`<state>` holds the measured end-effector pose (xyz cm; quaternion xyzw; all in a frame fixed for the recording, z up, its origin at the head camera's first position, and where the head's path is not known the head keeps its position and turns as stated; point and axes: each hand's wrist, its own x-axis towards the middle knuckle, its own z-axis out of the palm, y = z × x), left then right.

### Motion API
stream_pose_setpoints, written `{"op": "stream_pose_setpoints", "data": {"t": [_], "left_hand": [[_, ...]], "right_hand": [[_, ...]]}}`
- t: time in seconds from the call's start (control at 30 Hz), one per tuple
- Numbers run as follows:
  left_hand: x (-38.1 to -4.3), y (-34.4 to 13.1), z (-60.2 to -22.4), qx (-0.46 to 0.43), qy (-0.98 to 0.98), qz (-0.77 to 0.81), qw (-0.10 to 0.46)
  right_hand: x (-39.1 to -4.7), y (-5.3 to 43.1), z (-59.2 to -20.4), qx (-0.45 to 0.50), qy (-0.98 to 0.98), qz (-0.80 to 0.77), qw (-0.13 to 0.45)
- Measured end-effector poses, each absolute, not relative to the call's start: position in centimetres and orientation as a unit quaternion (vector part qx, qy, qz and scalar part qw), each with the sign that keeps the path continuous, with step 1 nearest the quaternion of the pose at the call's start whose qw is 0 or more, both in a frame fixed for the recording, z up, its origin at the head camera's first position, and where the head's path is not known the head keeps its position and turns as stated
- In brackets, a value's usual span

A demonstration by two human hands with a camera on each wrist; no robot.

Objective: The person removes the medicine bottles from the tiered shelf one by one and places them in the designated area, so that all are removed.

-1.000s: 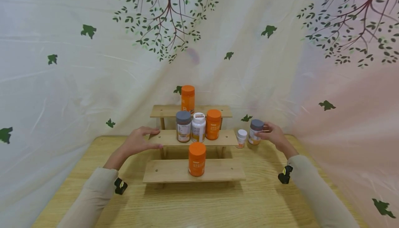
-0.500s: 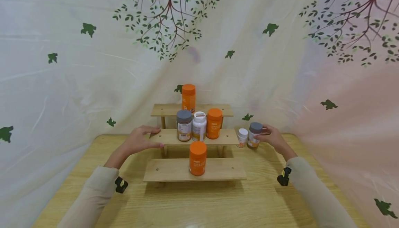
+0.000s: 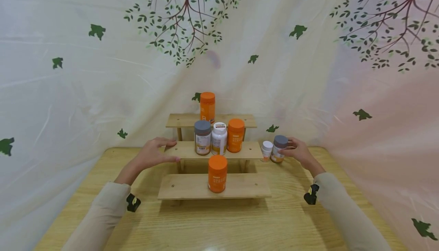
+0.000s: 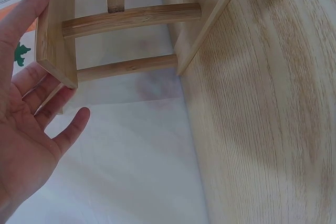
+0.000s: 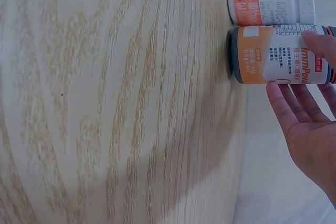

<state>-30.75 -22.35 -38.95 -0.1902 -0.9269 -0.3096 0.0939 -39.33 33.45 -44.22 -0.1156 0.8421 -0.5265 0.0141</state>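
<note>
My left hand (image 3: pixel 153 155) grips the left end of the middle board of a three-tier wooden display stand (image 3: pixel 178 150). In the left wrist view, the thumb lies along one edge of the board and the fingers reach around its end. On the table to the right of the stand, my right hand (image 3: pixel 301 153) holds a grey-capped pill bottle (image 3: pixel 277 154) between thumb and fingers. The bottle stands upright beside a small white-capped bottle (image 3: pixel 265 152). Seen from the right wrist, the held bottle (image 5: pixel 278 56) has an orange and white label, and the white bottle (image 5: pixel 268 4) is close against it.
On the middle board stand a grey-capped bottle (image 3: pixel 202 138), a white bottle (image 3: pixel 218 139) and an orange bottle (image 3: pixel 235 136). Another orange bottle (image 3: pixel 207 108) is on the top board, and one more orange bottle (image 3: pixel 217 175) on the lowest. A printed curtain (image 3: pixel 137 72) hangs behind the wooden table (image 3: pixel 219 228).
My right hand has shifted the grey-capped bottle slightly left and down in the view, closer to the small white bottle. The left hand keeps its grip on the stand.
</note>
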Motion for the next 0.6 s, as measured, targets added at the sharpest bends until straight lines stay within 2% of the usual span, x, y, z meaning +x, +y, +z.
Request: {"op": "stream_pose_setpoints", "data": {"t": [0.6], "left_hand": [[-30.65,-22.37,-39.02,-0.184,-0.928,-0.312,0.092]], "right_hand": [[-38.92,33.05,-44.11,-0.119,0.841,-0.528,0.019]]}}
